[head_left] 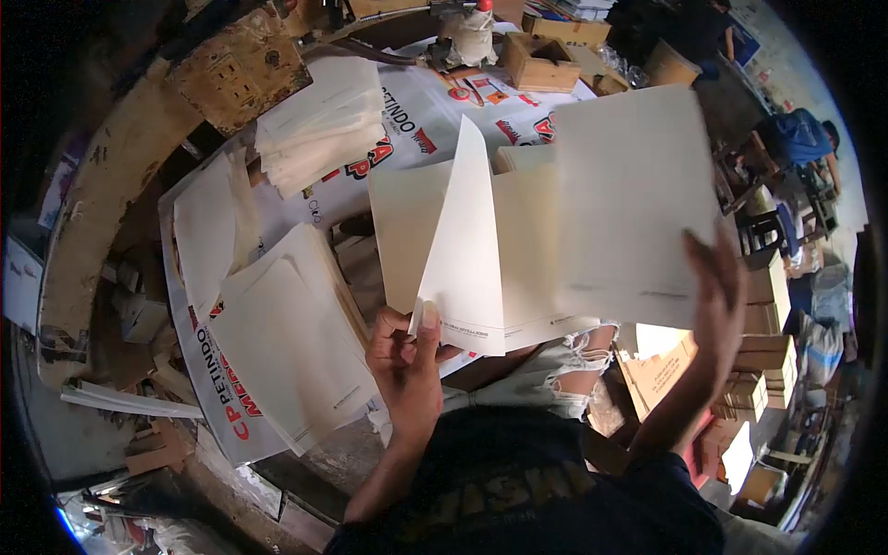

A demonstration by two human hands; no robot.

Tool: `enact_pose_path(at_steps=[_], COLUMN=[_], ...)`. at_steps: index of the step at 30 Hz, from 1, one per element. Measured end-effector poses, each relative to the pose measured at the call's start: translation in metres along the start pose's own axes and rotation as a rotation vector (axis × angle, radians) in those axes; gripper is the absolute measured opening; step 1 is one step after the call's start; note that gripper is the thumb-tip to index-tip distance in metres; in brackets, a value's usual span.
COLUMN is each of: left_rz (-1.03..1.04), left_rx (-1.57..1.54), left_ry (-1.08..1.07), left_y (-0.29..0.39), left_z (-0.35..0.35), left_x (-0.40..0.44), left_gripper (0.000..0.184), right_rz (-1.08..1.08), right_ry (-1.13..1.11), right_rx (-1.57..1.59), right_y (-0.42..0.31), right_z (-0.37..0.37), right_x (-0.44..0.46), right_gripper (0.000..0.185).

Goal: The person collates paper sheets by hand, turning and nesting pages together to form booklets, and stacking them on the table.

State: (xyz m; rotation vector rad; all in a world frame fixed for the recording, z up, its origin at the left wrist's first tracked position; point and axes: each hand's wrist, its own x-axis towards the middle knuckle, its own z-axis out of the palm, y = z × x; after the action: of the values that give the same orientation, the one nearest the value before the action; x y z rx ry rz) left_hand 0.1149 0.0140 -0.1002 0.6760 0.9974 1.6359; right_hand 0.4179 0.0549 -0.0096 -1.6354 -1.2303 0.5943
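Fingers and thumb of my left hand [407,361] pinch the lower left edge of a cream sheet of paper [467,250], which stands up and curls to a narrow point. Small print runs along its bottom. My right hand [717,287] is smeared by motion at the right edge of another large sheet [638,194]; its fingers overlap that edge and appear to grip it. Behind the curled sheet, more cream sheets [532,240] lie over my lap and the table edge, partly hidden.
A stack of printed sheets [287,342] lies at left, with another paper pile [324,120] behind it. A printed banner [231,398] covers the table. At the back are a wooden box [539,63] and a metal device [467,37]. Cartons [768,361] stand at right; a person [800,139] sits beyond.
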Motion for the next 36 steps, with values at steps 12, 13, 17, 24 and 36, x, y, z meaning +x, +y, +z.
enact_pose_path(at_steps=[12,13,17,24,36], left_rz=[0.125,0.18,-0.034,0.017,0.428], left_rx=[1.426,1.386,1.072,0.754,0.218], left_ry=[-0.197,-0.214,0.007,0.266,0.571], left_y=[0.096,0.097,0.106,0.096,0.094], left_z=[-0.077,-0.082,-0.098,-0.129,-0.165], left_x=[-0.013,-0.012,-0.019,-0.036,-0.06], left_gripper=[0.065,0.049,0.011,0.013,0.016], right_rz=[0.308,0.302,0.308,0.368,0.093], right_ry=[-0.282,-0.295,-0.375,-0.355,-0.442], right_rx=[0.102,0.102,0.232,0.435,0.244], right_y=[0.04,0.042,0.073,0.022,-0.015], right_z=[0.089,0.09,0.082,0.096,0.12], right_x=[-0.004,0.0,0.015,0.002,-0.014], right_gripper=[0.062,0.062,0.071,0.09,0.054])
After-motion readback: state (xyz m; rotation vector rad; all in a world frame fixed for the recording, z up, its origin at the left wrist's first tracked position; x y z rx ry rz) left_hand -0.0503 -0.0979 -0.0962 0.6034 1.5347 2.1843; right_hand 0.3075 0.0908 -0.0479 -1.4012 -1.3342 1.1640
